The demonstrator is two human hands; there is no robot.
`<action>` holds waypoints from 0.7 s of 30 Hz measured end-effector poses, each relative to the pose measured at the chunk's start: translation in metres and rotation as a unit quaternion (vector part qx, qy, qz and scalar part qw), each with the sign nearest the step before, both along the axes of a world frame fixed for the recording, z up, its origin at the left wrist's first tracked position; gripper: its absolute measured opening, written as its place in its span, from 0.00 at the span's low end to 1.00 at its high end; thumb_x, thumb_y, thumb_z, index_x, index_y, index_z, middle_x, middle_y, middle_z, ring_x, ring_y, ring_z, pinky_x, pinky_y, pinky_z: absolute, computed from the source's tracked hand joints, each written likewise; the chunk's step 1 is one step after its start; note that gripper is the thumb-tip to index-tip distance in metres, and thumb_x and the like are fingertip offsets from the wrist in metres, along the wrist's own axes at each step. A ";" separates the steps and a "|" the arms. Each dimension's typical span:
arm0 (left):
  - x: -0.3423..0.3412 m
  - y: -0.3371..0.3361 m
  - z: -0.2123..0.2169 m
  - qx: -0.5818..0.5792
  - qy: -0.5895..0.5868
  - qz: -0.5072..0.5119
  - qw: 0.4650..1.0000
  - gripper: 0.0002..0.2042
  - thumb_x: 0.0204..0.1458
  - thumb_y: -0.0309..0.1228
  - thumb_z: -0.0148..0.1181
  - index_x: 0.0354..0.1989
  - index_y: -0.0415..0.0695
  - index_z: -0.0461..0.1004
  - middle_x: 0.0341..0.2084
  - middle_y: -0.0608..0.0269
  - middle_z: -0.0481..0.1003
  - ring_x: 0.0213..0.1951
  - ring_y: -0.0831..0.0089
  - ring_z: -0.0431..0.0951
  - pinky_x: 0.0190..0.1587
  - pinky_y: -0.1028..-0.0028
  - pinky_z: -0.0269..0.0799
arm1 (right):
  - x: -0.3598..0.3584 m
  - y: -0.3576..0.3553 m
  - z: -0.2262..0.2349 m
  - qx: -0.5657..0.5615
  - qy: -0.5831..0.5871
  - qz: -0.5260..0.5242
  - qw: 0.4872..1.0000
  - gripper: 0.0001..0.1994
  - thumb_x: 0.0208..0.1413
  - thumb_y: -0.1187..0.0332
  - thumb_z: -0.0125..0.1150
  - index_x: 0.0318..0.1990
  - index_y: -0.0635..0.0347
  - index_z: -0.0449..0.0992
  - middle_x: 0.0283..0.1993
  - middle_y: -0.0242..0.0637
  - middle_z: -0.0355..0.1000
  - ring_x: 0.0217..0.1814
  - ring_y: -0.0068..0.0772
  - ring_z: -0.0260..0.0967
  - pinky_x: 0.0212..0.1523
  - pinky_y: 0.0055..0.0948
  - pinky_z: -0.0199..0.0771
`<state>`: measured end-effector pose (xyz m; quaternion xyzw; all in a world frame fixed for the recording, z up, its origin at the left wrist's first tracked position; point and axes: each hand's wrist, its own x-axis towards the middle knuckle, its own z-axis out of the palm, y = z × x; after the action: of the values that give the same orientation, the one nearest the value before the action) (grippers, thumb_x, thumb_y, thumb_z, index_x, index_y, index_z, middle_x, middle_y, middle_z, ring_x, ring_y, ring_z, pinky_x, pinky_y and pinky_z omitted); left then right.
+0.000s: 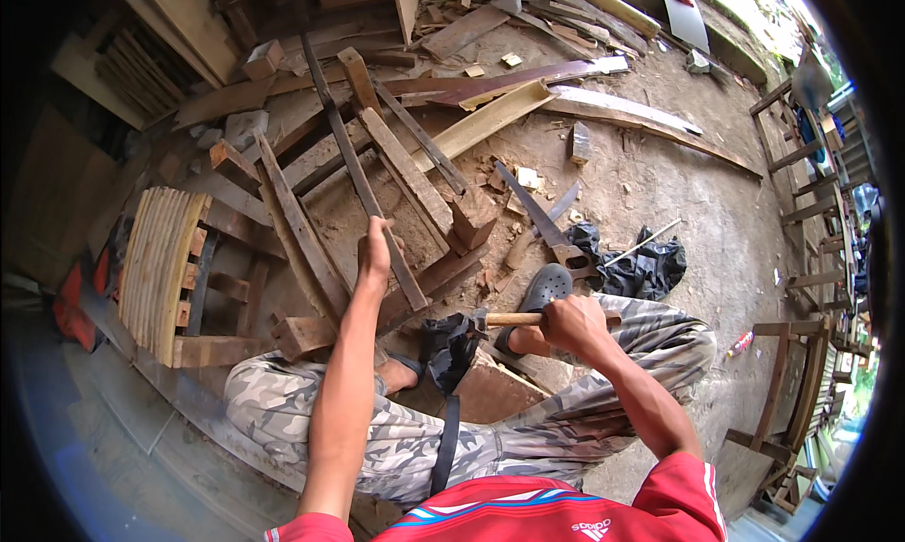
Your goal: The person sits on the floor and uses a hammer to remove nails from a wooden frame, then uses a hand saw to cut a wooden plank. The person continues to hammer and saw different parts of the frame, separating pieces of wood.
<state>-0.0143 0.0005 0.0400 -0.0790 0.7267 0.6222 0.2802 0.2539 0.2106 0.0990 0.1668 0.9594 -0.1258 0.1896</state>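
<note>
My left hand (375, 253) is closed round a long, narrow dark wooden strip (341, 139), which slants from the upper left down toward my knees. Beneath and beside the strip lies a wooden frame (401, 172) of thick bars, with its near joint by my feet. My right hand (577, 327) grips the wooden handle of a hammer (514, 320) held level above my right foot. The hammer's dark head is hard to make out against a black plastic bag (451, 352). Below the handle is a wooden block (495, 391) between my legs.
A handsaw (542, 217) lies ahead of my right foot, near a crumpled black bag (650, 264). Slatted wooden furniture (156, 264) stands at the left. Planks and offcuts (467, 31) litter the far ground. A wooden rack (801, 203) lines the right side.
</note>
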 end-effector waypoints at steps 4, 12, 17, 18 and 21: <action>0.003 0.006 0.032 0.191 -0.146 0.010 0.971 0.24 0.53 0.51 0.40 0.48 0.44 0.68 0.19 0.68 0.65 0.21 0.73 0.68 0.28 0.69 0.67 | 0.011 -0.008 0.008 -0.027 0.044 -0.030 0.998 0.17 0.44 0.51 0.63 0.25 0.56 0.83 0.17 0.47 0.73 0.21 0.51 0.75 0.26 0.43 0.76; -0.006 -0.012 0.040 0.344 -0.203 0.015 0.917 0.21 0.57 0.53 0.52 0.44 0.46 0.67 0.16 0.73 0.59 0.18 0.78 0.61 0.24 0.75 0.61 | 0.009 -0.011 -0.010 -0.050 0.125 0.043 0.990 0.24 0.40 0.39 0.68 0.24 0.53 0.78 0.17 0.40 0.72 0.20 0.48 0.73 0.23 0.44 0.71; -0.006 -0.016 0.034 0.338 -0.200 0.022 0.919 0.18 0.59 0.49 0.53 0.44 0.47 0.67 0.16 0.74 0.58 0.18 0.78 0.61 0.23 0.74 0.61 | -0.007 -0.022 0.005 -0.087 0.122 0.041 0.988 0.09 0.43 0.59 0.65 0.26 0.53 0.77 0.20 0.42 0.73 0.24 0.49 0.75 0.26 0.45 0.73; -0.006 -0.015 0.032 0.338 -0.200 0.022 0.920 0.18 0.59 0.49 0.53 0.44 0.47 0.67 0.16 0.74 0.58 0.18 0.78 0.61 0.23 0.74 0.61 | -0.009 -0.025 0.002 -0.127 0.148 0.019 0.981 0.09 0.43 0.60 0.65 0.26 0.54 0.77 0.20 0.43 0.73 0.25 0.49 0.75 0.26 0.45 0.73; -0.001 -0.011 0.031 0.333 -0.203 0.029 0.920 0.17 0.58 0.48 0.55 0.44 0.48 0.67 0.16 0.73 0.59 0.18 0.77 0.62 0.22 0.74 0.62 | -0.013 -0.040 -0.009 -0.258 0.236 -0.041 0.936 0.11 0.51 0.60 0.67 0.29 0.58 0.76 0.20 0.45 0.72 0.21 0.44 0.73 0.25 0.42 0.70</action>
<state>-0.0150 -0.0107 0.0705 -0.1268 0.4028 0.8065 0.4139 0.2410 0.1704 0.0904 0.1170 0.9032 -0.4127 -0.0109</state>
